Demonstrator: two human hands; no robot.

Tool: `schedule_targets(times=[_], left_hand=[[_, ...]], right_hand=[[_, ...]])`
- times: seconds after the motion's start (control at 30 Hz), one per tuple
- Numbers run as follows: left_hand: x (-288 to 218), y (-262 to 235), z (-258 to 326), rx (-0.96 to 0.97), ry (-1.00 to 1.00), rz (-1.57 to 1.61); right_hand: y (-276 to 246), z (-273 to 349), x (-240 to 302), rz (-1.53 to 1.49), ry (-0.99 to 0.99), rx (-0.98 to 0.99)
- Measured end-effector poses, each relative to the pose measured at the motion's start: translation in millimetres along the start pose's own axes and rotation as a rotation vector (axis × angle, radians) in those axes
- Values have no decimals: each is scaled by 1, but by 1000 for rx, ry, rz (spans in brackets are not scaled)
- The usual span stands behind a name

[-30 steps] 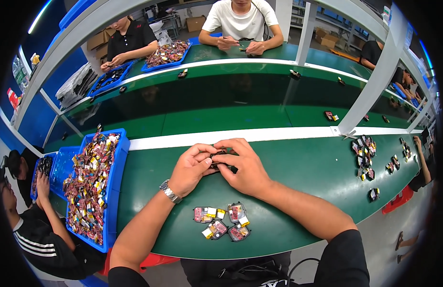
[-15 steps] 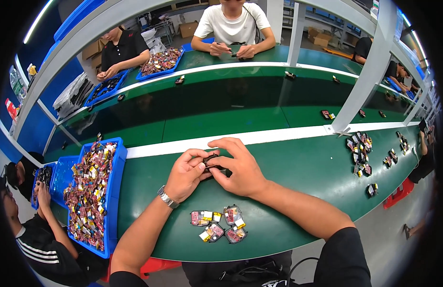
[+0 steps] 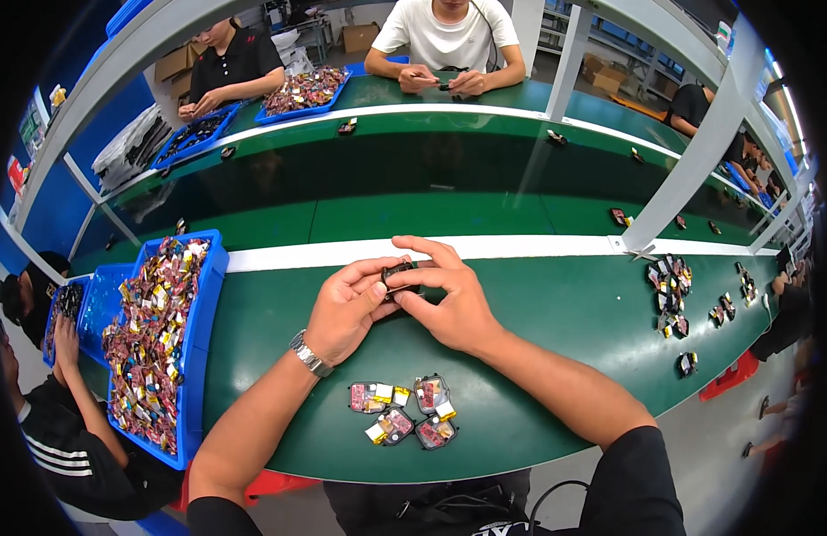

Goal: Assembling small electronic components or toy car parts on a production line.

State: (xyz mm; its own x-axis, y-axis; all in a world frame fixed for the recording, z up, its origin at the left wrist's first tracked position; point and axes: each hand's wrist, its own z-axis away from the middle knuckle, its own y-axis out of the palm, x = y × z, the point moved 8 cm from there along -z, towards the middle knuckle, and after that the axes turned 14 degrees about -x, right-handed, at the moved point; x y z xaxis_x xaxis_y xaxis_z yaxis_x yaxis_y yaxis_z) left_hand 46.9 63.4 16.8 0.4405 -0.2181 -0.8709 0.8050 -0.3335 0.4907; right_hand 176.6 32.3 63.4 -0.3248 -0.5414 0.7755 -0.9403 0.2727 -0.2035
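Note:
Above the green table, my left hand (image 3: pixel 345 311) and my right hand (image 3: pixel 451 302) meet around a small black plastic casing (image 3: pixel 397 272). Left fingers and thumb pinch its left side. My right fingers close on the other side, with the index finger raised over it; what lies inside the casing is mostly hidden by the fingers. Closer to me on the table is a cluster of several black casings (image 3: pixel 434 393), fitted with reddish circuit boards and white-and-yellow pieces.
At left stands a blue bin (image 3: pixel 197 357) heaped with small circuit-board parts. More assembled casings (image 3: pixel 669 290) lie at right, near a grey frame post (image 3: pixel 690 161). A white rail (image 3: pixel 520 250) edges the belt (image 3: pixel 413 214) beyond. Co-workers sit across and at left.
The view has shifted slightly. My fingers have adjusted around the black casing, and more of it shows between them. The cluster on the table keeps its arrangement.

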Motion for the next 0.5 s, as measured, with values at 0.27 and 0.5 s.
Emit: schedule_targets(times=[0.27, 0.5], left_hand=[[-3, 0, 3, -20, 44, 18], [2, -8, -1, -71, 7, 14]], right_hand=[[6, -1, 4, -58, 23, 65], [-2, -3, 27, 206, -319, -112]])
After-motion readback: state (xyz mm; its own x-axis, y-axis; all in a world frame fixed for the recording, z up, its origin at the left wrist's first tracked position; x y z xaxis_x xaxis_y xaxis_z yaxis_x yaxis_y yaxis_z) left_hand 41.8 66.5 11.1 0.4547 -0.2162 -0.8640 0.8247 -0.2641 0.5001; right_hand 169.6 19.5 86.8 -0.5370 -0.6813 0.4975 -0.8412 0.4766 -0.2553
